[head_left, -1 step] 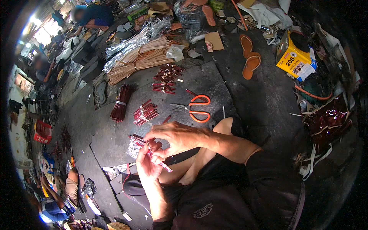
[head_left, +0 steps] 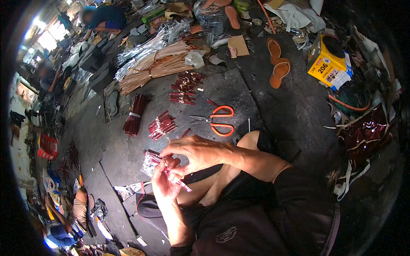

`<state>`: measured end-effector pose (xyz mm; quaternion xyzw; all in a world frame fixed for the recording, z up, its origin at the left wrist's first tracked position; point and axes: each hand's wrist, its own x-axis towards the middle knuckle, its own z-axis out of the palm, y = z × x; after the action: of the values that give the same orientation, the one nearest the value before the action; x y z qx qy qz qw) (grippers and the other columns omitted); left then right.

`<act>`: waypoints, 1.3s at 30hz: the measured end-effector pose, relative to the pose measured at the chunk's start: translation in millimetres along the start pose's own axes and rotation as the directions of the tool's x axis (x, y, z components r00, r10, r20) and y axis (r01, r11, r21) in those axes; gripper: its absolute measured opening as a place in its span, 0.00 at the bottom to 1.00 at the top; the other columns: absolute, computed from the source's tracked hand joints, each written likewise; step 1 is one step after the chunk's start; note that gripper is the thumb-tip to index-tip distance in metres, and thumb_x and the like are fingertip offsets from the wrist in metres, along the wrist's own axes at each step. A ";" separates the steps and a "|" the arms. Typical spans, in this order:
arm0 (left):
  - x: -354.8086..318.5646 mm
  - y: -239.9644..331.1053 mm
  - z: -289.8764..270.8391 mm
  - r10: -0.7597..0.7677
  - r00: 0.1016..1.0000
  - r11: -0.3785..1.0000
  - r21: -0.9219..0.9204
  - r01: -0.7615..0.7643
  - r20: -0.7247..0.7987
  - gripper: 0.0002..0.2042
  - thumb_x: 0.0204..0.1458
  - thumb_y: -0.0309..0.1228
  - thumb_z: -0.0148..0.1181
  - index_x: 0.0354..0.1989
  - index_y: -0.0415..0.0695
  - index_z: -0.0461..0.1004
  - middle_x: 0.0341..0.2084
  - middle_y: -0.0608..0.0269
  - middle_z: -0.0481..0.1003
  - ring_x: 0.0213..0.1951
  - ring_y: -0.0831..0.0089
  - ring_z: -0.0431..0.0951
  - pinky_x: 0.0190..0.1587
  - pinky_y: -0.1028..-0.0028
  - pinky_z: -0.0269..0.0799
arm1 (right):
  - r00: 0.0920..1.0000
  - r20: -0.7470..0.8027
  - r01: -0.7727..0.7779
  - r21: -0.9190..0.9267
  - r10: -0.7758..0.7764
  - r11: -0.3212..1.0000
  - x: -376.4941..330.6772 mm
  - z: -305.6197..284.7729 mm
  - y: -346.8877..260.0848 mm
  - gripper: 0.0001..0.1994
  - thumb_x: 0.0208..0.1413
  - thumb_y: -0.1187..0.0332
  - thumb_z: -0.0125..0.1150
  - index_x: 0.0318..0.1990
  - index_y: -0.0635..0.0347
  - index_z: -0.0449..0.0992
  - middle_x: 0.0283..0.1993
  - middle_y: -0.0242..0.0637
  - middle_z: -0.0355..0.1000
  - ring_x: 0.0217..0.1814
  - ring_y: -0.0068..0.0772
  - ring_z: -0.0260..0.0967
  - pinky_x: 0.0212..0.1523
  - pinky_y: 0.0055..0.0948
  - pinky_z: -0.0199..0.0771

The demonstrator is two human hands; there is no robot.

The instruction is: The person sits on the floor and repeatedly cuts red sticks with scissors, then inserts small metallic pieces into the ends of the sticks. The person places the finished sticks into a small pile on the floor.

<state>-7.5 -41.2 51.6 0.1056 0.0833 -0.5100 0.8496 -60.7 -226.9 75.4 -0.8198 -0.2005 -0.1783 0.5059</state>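
My left hand [head_left: 165, 184] is closed around a thin dark red strap [head_left: 185, 186], whose end sticks out below the fingers. Over it, my right hand [head_left: 194, 152] pinches the upper part of the same strap; the fingertips hide most of it. A small clear plastic bag [head_left: 148, 165] with shiny bits lies just beside the left fingers. Beyond the hands lies a pile of short red straps with metal fittings [head_left: 162, 125]. Scissors with orange handles [head_left: 222, 128] rest with spread blades to its right. A similar pile of red straps [head_left: 186, 87] sits farther off.
A banded bundle of dark red strips [head_left: 135, 114] lies left of the piles. Farther back are long tan strips [head_left: 158, 70], a cardboard piece [head_left: 238, 45] and brown sandals [head_left: 280, 73]. A yellow can [head_left: 326, 64] stands right. Other people [head_left: 104, 19] sit at left.
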 end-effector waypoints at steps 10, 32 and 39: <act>6.8 4.4 5.9 -0.054 0.998 0.998 -0.023 0.055 0.025 0.10 0.61 0.30 0.52 0.43 0.35 0.69 0.27 0.67 0.64 0.21 0.83 0.58 0.24 0.81 0.56 | 0.997 -0.071 0.015 -0.038 -0.018 0.999 7.5 -9.0 3.5 0.16 0.45 0.69 0.73 0.42 0.61 0.77 0.38 0.38 0.78 0.38 0.34 0.79 0.38 0.29 0.78; 7.3 0.3 -0.8 0.015 1.000 0.999 -0.046 -0.014 0.016 0.11 0.64 0.31 0.51 0.45 0.34 0.69 0.27 0.66 0.66 0.22 0.83 0.59 0.25 0.82 0.57 | 0.997 -0.071 -0.003 0.011 0.003 1.000 10.9 -7.0 12.1 0.10 0.49 0.74 0.67 0.40 0.58 0.79 0.37 0.38 0.79 0.38 0.37 0.79 0.36 0.31 0.77; 8.1 0.4 -4.7 0.005 0.997 0.999 -0.043 -0.001 0.073 0.11 0.63 0.31 0.52 0.46 0.36 0.69 0.28 0.67 0.65 0.23 0.83 0.58 0.25 0.82 0.56 | 0.995 -0.092 -0.030 0.039 0.034 0.999 7.4 -2.9 19.7 0.10 0.49 0.75 0.68 0.41 0.58 0.80 0.37 0.38 0.79 0.38 0.35 0.79 0.36 0.29 0.77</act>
<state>-3.5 -46.6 45.1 0.0687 0.0628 -0.5104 0.8549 -44.6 -236.5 65.3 -0.8040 -0.1669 -0.2042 0.5329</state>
